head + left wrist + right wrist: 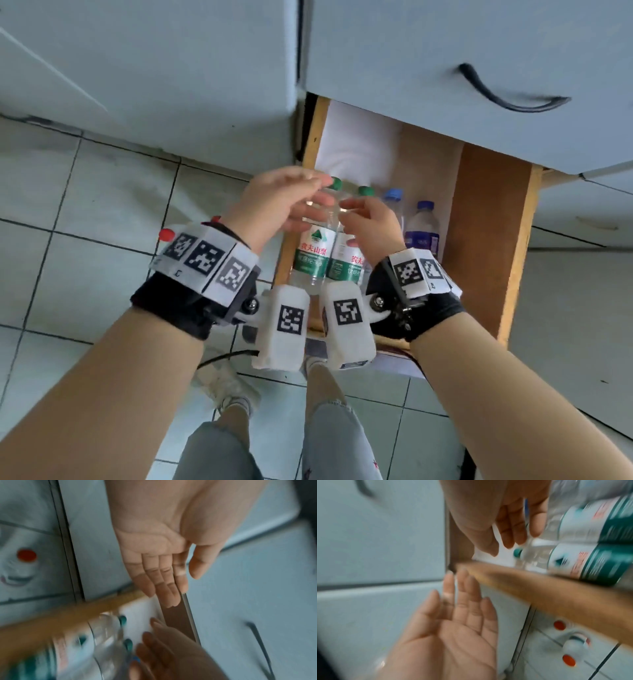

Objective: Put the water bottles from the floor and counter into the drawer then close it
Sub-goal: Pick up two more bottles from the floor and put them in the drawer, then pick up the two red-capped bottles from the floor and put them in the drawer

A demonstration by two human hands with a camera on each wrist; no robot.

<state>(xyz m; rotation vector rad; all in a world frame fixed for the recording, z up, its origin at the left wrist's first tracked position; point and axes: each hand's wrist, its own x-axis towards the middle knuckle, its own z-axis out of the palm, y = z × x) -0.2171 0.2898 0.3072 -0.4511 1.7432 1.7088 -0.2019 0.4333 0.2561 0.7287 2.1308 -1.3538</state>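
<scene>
You are hovering both hands over the open drawer (486, 212), your left hand (274, 202) and right hand (373, 226) both spread and holding nothing. Two green-capped bottles (313, 253) are lying side by side in it, two blue-capped ones (423, 226) just beside them. Red-capped bottles (568, 642) are waiting on the floor. They are looking full, so probably heavy, with smooth thin walls that may give; you are better off wrapping the labelled middle than the cap.

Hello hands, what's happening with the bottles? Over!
Left hand and right hand both open, holding nothing. Four bottles lying in the open drawer. Red-capped bottles on the floor. Nothing blocking.
</scene>
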